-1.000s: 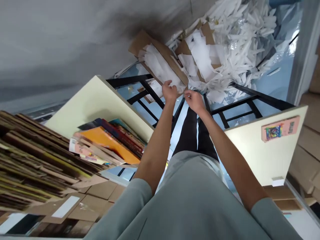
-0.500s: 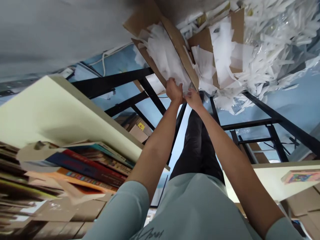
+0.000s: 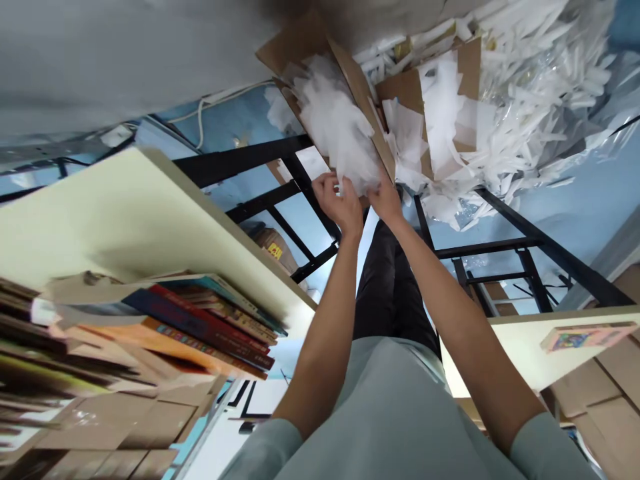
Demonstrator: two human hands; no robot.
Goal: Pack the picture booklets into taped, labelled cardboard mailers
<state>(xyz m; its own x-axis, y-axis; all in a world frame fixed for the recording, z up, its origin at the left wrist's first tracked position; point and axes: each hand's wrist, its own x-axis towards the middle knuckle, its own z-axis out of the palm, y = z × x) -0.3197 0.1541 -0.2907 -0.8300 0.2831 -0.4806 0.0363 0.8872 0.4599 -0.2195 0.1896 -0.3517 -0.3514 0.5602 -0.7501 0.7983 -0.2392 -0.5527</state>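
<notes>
An open cardboard box (image 3: 357,80) stuffed with thin white sheets (image 3: 336,127) lies on the blue floor in front of my feet. My left hand (image 3: 341,203) is at the lower edge of the sheets, its fingers curled round them. My right hand (image 3: 387,199) is close beside it at the box's corner, closed on the same bundle; its fingertips are hidden behind the white material. My dark trouser legs (image 3: 387,287) run down to the hands.
A second cardboard box (image 3: 465,63) and a heap of white strips and clear plastic (image 3: 530,87) lie to the right. Cream tables on black frames (image 3: 280,150) stand on both sides; the left table (image 3: 125,220) holds stacked books (image 3: 200,327) and flat cardboard.
My left hand has slipped a little down and left, away from the right hand, fingers still curled on the sheets. The view has shifted slightly.
</notes>
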